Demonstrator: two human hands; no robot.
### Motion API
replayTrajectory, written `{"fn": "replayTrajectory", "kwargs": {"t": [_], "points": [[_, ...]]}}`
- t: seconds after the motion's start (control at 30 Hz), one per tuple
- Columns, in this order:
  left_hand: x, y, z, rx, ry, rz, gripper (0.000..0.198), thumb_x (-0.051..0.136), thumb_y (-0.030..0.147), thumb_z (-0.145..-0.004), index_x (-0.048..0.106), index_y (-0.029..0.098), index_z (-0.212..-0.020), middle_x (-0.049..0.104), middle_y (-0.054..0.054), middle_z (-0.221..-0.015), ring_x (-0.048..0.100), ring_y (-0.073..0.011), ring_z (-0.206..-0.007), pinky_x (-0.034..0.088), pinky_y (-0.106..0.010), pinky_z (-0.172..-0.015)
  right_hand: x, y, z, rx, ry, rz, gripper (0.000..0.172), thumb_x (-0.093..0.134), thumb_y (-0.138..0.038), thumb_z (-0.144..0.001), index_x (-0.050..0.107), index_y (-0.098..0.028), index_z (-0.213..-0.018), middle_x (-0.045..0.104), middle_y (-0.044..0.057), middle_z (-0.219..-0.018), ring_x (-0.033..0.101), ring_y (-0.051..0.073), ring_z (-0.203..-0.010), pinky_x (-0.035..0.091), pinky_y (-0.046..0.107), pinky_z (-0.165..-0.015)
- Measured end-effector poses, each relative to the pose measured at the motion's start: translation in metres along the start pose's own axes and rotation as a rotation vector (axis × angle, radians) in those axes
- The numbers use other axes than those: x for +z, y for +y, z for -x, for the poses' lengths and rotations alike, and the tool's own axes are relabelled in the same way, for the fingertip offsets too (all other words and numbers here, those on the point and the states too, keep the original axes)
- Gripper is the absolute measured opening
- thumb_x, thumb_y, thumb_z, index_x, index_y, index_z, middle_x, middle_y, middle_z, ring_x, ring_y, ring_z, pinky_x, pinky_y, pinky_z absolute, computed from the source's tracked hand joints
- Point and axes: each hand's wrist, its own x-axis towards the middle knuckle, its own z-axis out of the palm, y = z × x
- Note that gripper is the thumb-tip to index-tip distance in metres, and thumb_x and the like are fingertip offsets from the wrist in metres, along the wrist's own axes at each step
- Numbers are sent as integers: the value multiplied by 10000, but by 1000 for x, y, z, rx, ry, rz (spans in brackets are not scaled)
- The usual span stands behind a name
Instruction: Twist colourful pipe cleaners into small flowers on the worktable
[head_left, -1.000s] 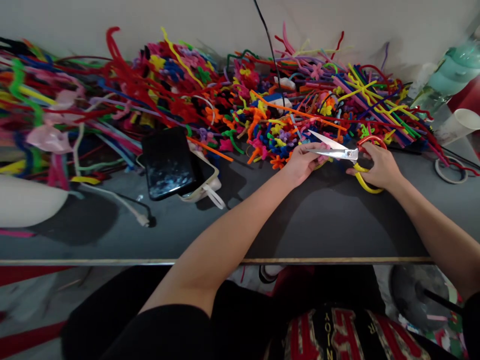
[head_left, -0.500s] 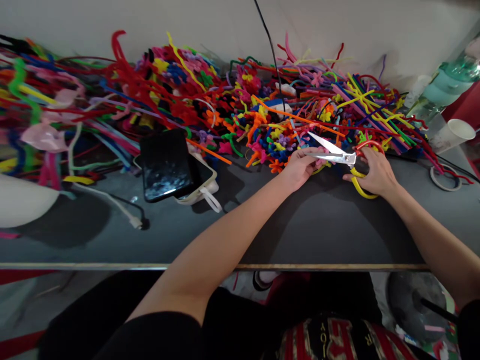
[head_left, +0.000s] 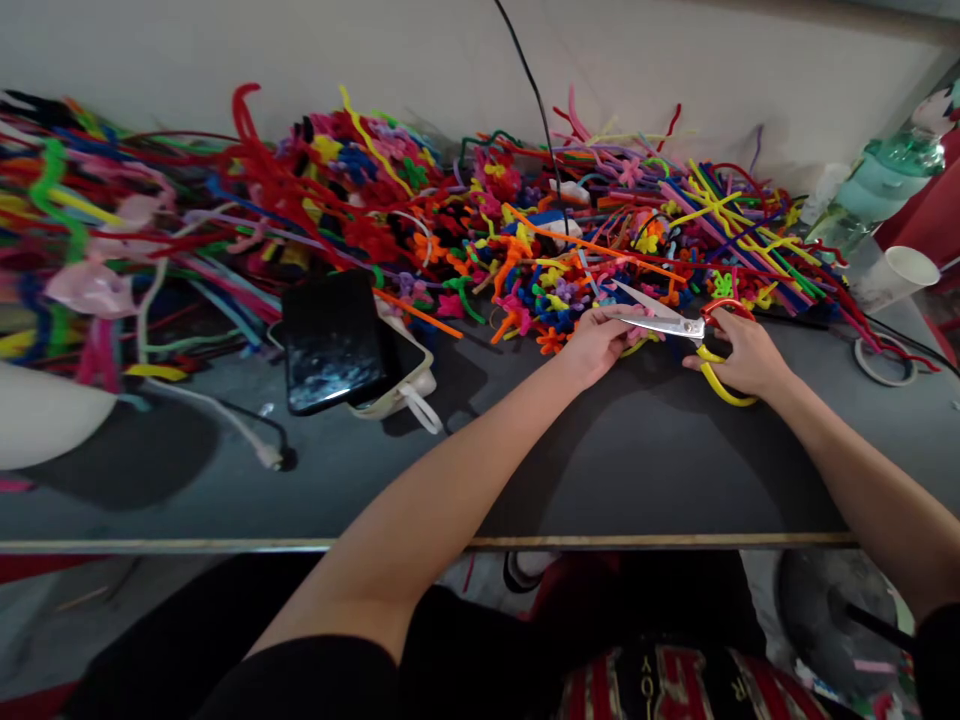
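My right hand (head_left: 739,352) grips a pair of scissors (head_left: 679,326) by its handles, one loop red and one yellow. The blades point left, slightly parted, with the lower one lying over the fingers of my left hand (head_left: 596,345). Pinched in those left fingers is a small pink pipe cleaner piece (head_left: 637,328), partly covered by the blade. Just behind both hands spreads a heap of small pipe cleaner flowers (head_left: 555,285) in orange, blue, pink and yellow.
Long loose pipe cleaners (head_left: 750,225) run along the wall. Left of my arm lie a black phone (head_left: 330,345) and a pale-cased device (head_left: 412,375), with a white cable (head_left: 225,425) nearby. At right are a paper cup (head_left: 900,275), a bottle (head_left: 877,180) and a tape roll (head_left: 885,360).
The scissor blades have come closer together. Both hands stay in nearly the same place, while the whole view has shifted slightly.
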Motion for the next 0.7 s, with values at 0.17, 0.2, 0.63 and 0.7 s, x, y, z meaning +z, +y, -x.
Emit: {"fn": "replayTrajectory", "kwargs": {"t": [0.17, 0.2, 0.63, 0.7], "points": [[3, 3, 2, -21, 40, -13, 181, 678, 55, -780, 738, 160, -646, 543, 23, -514, 504, -62, -506, 466, -205, -568, -1, -2, 0, 33, -21, -9, 474, 737, -589, -696, 573, -219, -944, 687, 82, -873, 688, 308, -898, 517, 396, -729], [4, 4, 2, -27, 40, -14, 181, 682, 55, -781, 740, 159, -645, 528, 26, -500, 502, -64, -504, 463, -206, -565, -2, -2, 0, 40, -23, -15, 471, 741, -587, -693, 569, -222, -935, 685, 77, -860, 691, 308, -897, 517, 393, -726], [2, 3, 1, -26, 27, 6, 152, 723, 53, -721, 766, 177, -645, 515, 33, -477, 474, -50, -492, 462, -195, -556, -1, 2, -1, 38, 10, 33, 508, 745, -607, -686, 589, -213, -968, 719, 84, -892, 705, 319, -902, 484, 365, -679], [2, 3, 1, -28, 37, -26, 154, 720, 59, -742, 754, 171, -640, 501, 37, -476, 473, -50, -494, 465, -201, -566, 0, 2, 0, 34, 18, 40, 511, 738, -611, -691, 596, -214, -980, 723, 86, -888, 707, 320, -898, 477, 363, -669]]}}
